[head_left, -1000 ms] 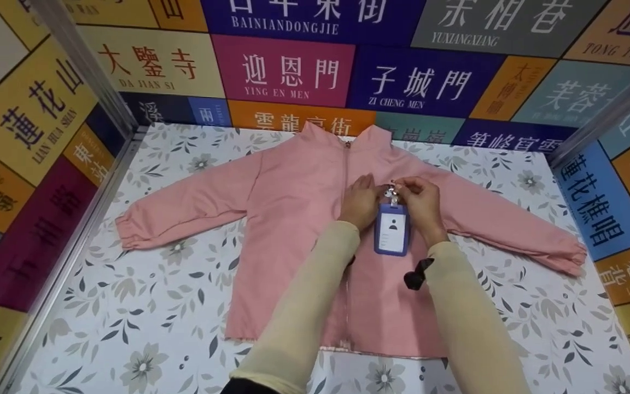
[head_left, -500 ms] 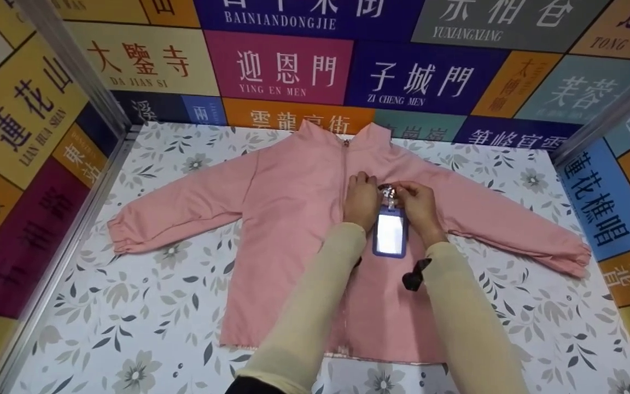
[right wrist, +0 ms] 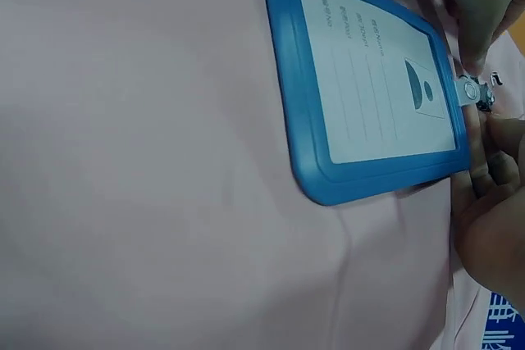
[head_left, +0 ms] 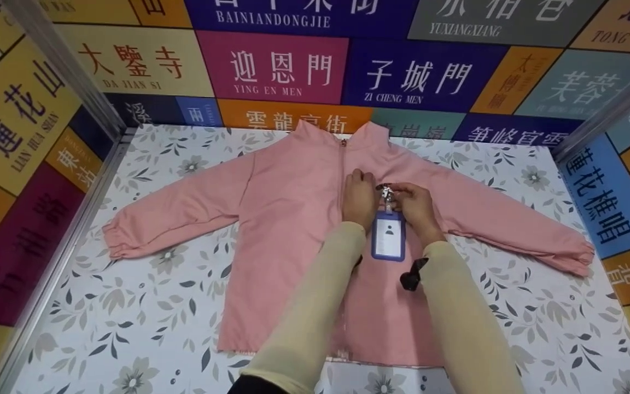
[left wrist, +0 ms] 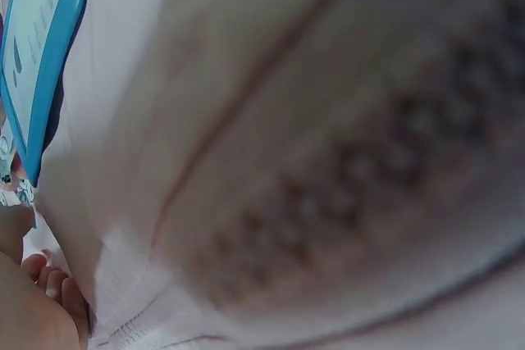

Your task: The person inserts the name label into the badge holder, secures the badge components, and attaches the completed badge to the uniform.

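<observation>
A blue-framed ID badge (head_left: 388,254) hangs from a metal clip (head_left: 386,193) over one front panel of a pink zip jacket (head_left: 287,219). My right hand (head_left: 416,208) pinches the clip between thumb and fingers. In the right wrist view, the badge (right wrist: 299,112) shows a printed card with a portrait figure, and the clip (right wrist: 482,93) lies between both hands. Beside it, my left hand (head_left: 360,198) has curled fingers gripping the jacket's chest fabric, its thumb close to the clip. The left wrist view shows those curled fingers (left wrist: 59,284) on the cloth.
The jacket lies flat, sleeves spread, on a floral-printed table (head_left: 151,306). A closed zipper (head_left: 342,169) runs down its middle. Panels with street names (head_left: 276,65) wall the back and sides. A black object (head_left: 412,275) hangs at the right sleeve's cuff.
The badge has dropped slightly toward the hem, and the glare on its card has faded. The left fingers have curled in more. The right hand keeps its pinch at the clip.
</observation>
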`<state>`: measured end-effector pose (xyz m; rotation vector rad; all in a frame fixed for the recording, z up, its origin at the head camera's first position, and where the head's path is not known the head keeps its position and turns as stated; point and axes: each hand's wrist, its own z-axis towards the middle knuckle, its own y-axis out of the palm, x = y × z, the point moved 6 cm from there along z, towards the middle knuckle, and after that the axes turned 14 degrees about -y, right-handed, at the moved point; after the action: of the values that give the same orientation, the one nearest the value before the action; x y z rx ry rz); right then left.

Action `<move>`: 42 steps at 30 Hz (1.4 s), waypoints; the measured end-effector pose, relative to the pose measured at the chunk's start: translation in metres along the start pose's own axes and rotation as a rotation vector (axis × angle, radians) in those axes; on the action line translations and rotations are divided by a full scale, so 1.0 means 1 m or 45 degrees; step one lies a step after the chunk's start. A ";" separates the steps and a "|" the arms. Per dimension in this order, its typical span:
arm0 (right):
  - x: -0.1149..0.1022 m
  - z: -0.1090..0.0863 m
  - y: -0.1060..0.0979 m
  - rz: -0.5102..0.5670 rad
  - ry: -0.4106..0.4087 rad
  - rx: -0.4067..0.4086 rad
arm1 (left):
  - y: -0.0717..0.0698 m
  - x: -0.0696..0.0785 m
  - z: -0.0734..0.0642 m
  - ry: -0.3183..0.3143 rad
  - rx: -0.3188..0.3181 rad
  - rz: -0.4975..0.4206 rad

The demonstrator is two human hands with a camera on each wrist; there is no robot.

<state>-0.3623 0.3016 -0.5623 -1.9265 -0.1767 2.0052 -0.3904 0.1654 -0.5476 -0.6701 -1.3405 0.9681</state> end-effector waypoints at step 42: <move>-0.003 -0.002 -0.009 0.338 0.107 -0.059 | 0.016 0.026 0.001 0.052 -0.172 0.071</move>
<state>-0.3587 0.3084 -0.5566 -2.1560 0.0587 2.0925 -0.3951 0.1951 -0.5483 -0.8297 -1.3656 0.9091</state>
